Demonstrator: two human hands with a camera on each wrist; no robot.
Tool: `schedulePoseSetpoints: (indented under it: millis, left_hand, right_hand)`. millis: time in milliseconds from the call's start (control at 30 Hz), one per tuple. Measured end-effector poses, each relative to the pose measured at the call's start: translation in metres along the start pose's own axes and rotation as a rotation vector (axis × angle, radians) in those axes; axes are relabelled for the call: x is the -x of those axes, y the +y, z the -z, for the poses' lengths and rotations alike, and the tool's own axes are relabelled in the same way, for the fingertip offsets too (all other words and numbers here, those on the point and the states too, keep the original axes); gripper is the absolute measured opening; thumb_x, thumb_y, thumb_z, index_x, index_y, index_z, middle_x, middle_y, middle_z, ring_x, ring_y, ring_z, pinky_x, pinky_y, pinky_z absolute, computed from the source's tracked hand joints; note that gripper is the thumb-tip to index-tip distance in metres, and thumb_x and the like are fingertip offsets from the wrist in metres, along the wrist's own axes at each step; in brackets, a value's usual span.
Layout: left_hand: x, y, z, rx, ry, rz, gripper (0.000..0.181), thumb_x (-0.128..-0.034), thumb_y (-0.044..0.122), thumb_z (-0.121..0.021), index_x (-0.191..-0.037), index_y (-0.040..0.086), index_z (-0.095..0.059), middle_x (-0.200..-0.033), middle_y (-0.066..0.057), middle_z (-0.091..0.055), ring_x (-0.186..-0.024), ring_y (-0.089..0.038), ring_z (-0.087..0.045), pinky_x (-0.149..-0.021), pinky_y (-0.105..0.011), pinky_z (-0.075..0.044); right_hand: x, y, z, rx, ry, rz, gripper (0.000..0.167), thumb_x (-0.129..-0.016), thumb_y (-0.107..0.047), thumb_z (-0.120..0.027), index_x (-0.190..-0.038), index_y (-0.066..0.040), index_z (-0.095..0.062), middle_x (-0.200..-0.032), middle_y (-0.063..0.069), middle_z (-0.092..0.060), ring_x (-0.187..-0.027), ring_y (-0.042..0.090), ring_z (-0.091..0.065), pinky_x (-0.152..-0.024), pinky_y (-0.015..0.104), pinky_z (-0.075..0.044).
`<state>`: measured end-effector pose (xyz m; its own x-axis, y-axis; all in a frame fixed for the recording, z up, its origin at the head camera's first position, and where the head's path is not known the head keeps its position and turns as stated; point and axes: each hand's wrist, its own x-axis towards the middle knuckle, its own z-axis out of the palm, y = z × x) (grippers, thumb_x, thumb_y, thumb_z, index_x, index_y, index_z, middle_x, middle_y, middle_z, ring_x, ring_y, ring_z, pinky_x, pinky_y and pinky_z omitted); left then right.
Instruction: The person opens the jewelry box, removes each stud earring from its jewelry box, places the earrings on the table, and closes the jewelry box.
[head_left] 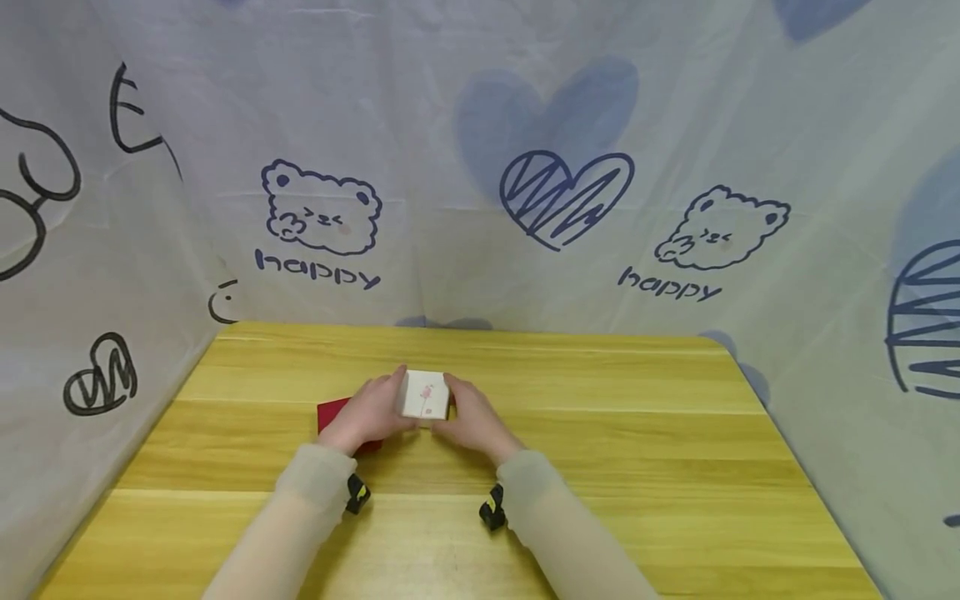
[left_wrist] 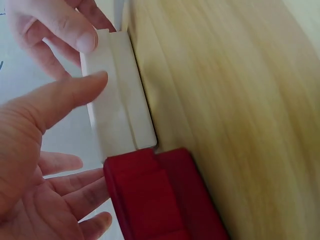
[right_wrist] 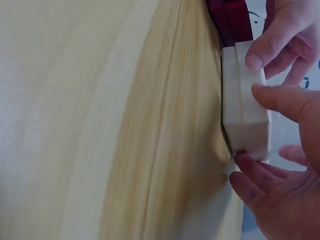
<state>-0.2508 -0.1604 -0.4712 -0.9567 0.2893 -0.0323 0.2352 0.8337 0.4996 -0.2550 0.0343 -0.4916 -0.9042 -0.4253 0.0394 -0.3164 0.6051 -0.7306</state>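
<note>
Left hand [head_left: 373, 410] at the white box [head_left: 426, 395] — thumb on its near side, fingers about the left end, pinching it. Right hand [head_left: 476, 418] much the same at the other end, thumb on that near side, fingers bent round the corner. White box sits between the two on the table [head_left: 637, 433], a little left of centre, printed face up, a seam along its side.

Room: wood runs wide from the right hand to the right edge, and toward the person between the sleeves [head_left: 573, 525]. Behind the white box a shallower strip reaches the rear edge. Left edge lies closer than the right.

In the way: red box [head_left: 331, 412] just beside, partly hidden by the left hand; that side is tight. Whether the boxes touch is hard to say — fingers cover the spot. Cloth [head_left: 435, 125] with bears and hearts walls the rear and sides.
</note>
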Motion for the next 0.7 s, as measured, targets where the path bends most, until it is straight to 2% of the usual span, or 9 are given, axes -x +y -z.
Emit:
schedulePoseSetpoints:
  millis: [167, 300, 433, 600, 700]
  left_hand:
    - [-0.001, 0.003, -0.002, -0.020, 0.014, 0.005, 0.092, -0.0788, 0.021, -0.084, -0.147, -0.010, -0.030, -0.135, -0.029, -0.050, -0.106, -0.035, -0.054, -0.095, -0.051, -0.045]
    - [-0.001, 0.007, -0.003, -0.010, 0.022, 0.016, 0.089, -0.0795, 0.020, -0.083, -0.146, -0.010, -0.033, -0.134, -0.029, -0.049, -0.107, -0.036, -0.054, -0.095, -0.051, -0.045]
    - [-0.002, 0.011, -0.003, -0.001, 0.033, 0.011, 0.084, -0.0798, 0.020, -0.083, -0.144, -0.009, -0.038, -0.130, -0.028, -0.051, -0.103, -0.034, -0.054, -0.093, -0.050, -0.046]
    - [-0.001, 0.017, -0.002, 0.016, 0.055, -0.031, 0.073, -0.0789, 0.020, -0.084, -0.137, -0.008, -0.049, -0.118, -0.024, -0.054, -0.092, -0.028, -0.053, -0.087, -0.046, -0.048]
    - [0.000, 0.021, -0.004, 0.044, 0.088, -0.052, 0.069, -0.0776, 0.018, -0.084, -0.134, -0.009, -0.053, -0.116, -0.024, -0.054, -0.091, -0.027, -0.053, -0.085, -0.045, -0.049]
  right_hand:
    - [-0.003, -0.004, -0.002, 0.049, 0.048, -0.029, 0.076, -0.081, -0.010, -0.079, -0.145, 0.004, -0.041, -0.137, 0.020, -0.052, -0.125, 0.032, -0.049, -0.106, 0.042, -0.038]
    - [-0.003, -0.005, -0.002, 0.048, 0.078, -0.051, 0.074, -0.079, -0.008, -0.080, -0.142, 0.006, -0.044, -0.135, 0.023, -0.051, -0.124, 0.034, -0.050, -0.105, 0.043, -0.038]
    - [0.000, -0.004, 0.001, -0.005, 0.106, -0.074, 0.074, -0.077, -0.006, -0.082, -0.140, 0.007, -0.046, -0.132, 0.023, -0.052, -0.116, 0.032, -0.053, -0.100, 0.042, -0.043]
    - [0.004, -0.004, 0.009, -0.105, 0.128, -0.108, 0.074, -0.076, -0.003, -0.083, -0.140, 0.005, -0.047, -0.132, 0.022, -0.050, -0.105, 0.027, -0.058, -0.087, 0.034, -0.050]
    - [0.010, -0.005, 0.016, -0.146, 0.135, -0.109, 0.073, -0.075, -0.001, -0.083, -0.139, 0.005, -0.049, -0.132, 0.022, -0.050, -0.102, 0.027, -0.059, -0.083, 0.033, -0.052]
